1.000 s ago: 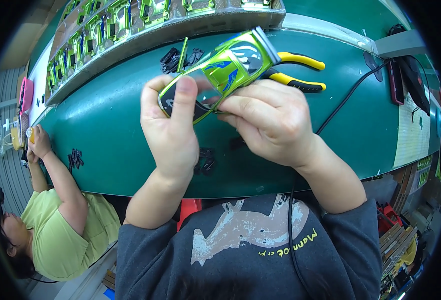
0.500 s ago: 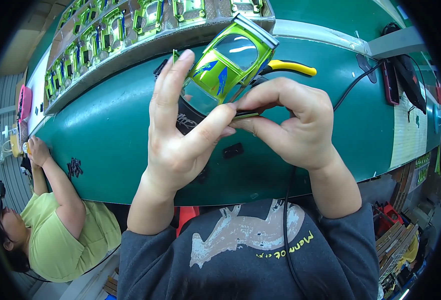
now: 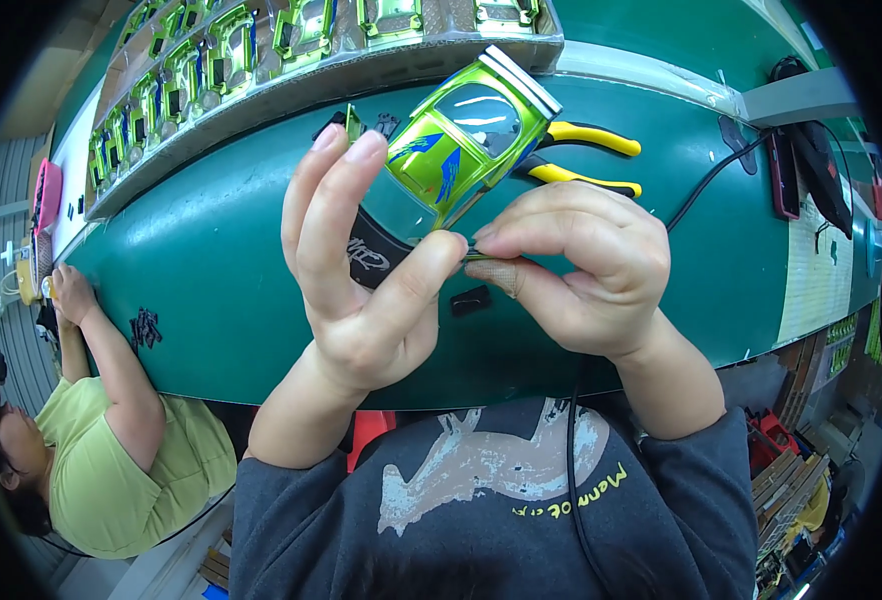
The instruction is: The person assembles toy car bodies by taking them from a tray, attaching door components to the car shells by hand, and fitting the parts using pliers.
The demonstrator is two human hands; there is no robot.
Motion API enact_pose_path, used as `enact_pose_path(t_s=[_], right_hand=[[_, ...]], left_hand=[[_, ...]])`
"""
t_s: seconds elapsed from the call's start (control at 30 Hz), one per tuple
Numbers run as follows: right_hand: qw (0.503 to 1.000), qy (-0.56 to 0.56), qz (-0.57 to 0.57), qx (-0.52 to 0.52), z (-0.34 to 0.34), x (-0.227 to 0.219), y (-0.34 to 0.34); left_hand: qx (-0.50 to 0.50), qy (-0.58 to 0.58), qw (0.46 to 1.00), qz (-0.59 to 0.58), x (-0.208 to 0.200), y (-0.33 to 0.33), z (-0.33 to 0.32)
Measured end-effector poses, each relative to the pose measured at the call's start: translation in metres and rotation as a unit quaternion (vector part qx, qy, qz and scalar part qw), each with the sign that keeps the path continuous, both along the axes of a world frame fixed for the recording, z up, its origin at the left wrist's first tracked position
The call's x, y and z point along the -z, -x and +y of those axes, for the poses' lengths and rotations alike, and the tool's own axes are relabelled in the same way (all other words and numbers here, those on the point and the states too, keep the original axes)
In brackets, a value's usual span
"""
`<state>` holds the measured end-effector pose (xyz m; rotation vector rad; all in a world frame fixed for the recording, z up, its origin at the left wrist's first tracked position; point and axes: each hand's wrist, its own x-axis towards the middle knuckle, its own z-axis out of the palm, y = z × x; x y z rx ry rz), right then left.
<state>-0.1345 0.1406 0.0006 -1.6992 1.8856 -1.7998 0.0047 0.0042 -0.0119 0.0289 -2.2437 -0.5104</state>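
A shiny green toy car body shell (image 3: 427, 152) with blue markings, clear windows and a black front is held tilted above the table. My left hand (image 3: 366, 315) grips it by the front end, thumb on the near side and two fingers raised. A small green tab (image 3: 352, 121) sticks out beside those fingertips. My right hand (image 3: 596, 270) pinches a small, thin black-and-green piece (image 3: 476, 254) at the shell's near right corner, close to my left thumb. The fingers hide most of that piece. One right fingertip wears a tan covering.
Yellow-and-black pliers (image 3: 593, 138) lie behind my right hand. A small black part (image 3: 471, 300) rests below the shell on the green table (image 3: 231, 300). A box (image 3: 361, 70) of similar green shells stands at the back. Black pieces (image 3: 146, 328) lie near a co-worker (image 3: 131, 450) at left.
Both hands and the shell have shifted slightly, the shell's rear moving down and to the right. More of the pliers now shows. The right hand's pinch has drawn slightly back from the left thumb.
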Motion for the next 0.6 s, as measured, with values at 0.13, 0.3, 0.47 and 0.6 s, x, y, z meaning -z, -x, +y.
enact_pose_path(t_s=[0.13, 0.3, 0.47, 0.6], right_hand=[[0.997, 0.017, 0.074, 0.002, -0.003, 0.005, 0.011], [0.998, 0.022, 0.066, -0.005, -0.007, 0.009, 0.006], [0.999, 0.002, 0.048, 0.021, -0.011, 0.007, -0.003], [0.996, -0.027, 0.09, -0.004, -0.005, 0.005, -0.007]], left_hand=[[0.039, -0.115, 0.987, 0.105, 0.003, 0.018, -0.004], [-0.04, -0.202, 0.975, -0.086, 0.0, 0.004, -0.002], [-0.061, -0.214, 0.97, -0.095, -0.001, 0.003, 0.004], [-0.053, -0.194, 0.977, -0.065, 0.001, 0.006, 0.007]])
